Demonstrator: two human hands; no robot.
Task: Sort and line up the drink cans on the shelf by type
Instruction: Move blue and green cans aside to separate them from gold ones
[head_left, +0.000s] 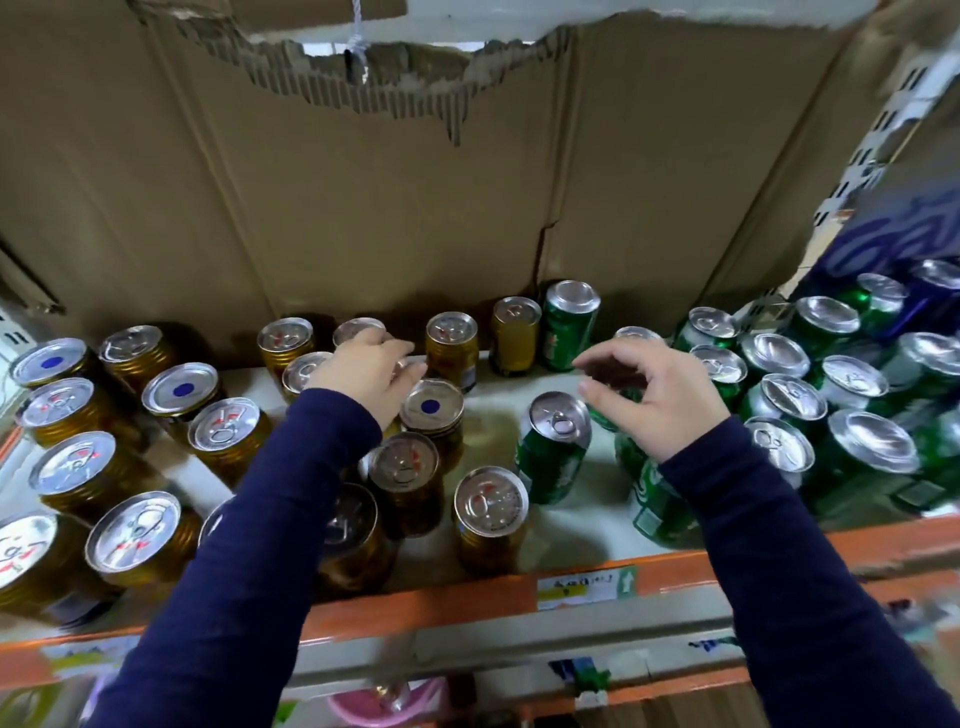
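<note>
Gold cans (223, 426) with silver lids crowd the left half of the white shelf (571, 525), and a few stand along the back. Green cans (784, 397) are packed together on the right. One green can (569, 325) stands at the back beside a gold can (514, 332). Another green can (553, 447) stands alone mid-shelf, and a third (654, 499) leans below my right wrist. My left hand (371, 371) reaches palm down over the gold cans, fingers and thumb closed on a lid rim. My right hand (654, 400) hovers over the green cans, its fingers curled, apart and holding nothing.
A torn cardboard sheet (363, 208) forms the back wall behind the cans. The shelf's orange front edge (467, 592) carries a price label (582, 584). A dark blue pack (909, 234) stands at the far right. Lower shelves show below.
</note>
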